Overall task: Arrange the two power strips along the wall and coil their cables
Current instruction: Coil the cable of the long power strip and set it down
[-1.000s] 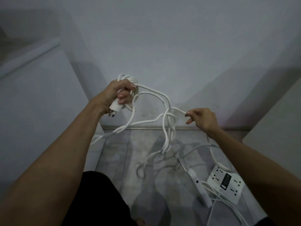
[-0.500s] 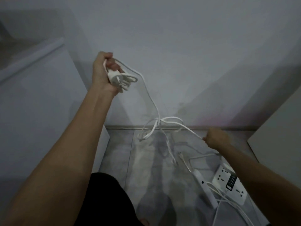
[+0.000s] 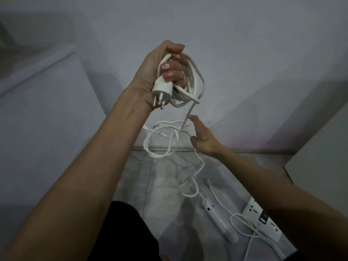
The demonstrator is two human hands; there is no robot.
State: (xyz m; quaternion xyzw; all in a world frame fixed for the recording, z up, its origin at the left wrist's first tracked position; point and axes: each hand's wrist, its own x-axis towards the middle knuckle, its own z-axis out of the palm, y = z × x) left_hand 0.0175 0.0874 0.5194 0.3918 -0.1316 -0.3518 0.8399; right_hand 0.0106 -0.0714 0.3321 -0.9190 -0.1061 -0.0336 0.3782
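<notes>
left hand: our left hand [image 3: 160, 72] is raised in front of the wall [image 3: 226, 44], fingers curled tight round the white plug [image 3: 162, 88] and a bundle of coiled cable [image 3: 190, 81]; the plug's metal pins point down past our wrist.
right hand: our right hand [image 3: 202, 137] sits lower and to the right of the left one, well apart from it, fingers straight and spread, fingertips touching the strand that drops from the coil; it grips nothing that we can see.
loose cable: below the left hand and just left of the right hand, the loose cable [image 3: 162, 140] hangs in slack loops, then trails down under the right wrist to the floor [image 3: 169, 185].
slim power strip: the slim power strip [image 3: 218, 221] lies on the floor below the right forearm, the cable running into its near end.
wide power strip: the wide power strip [image 3: 263, 221] lies just right of the slim one, partly hidden by our right forearm, with thin wire [image 3: 243, 221] looped across it.
</notes>
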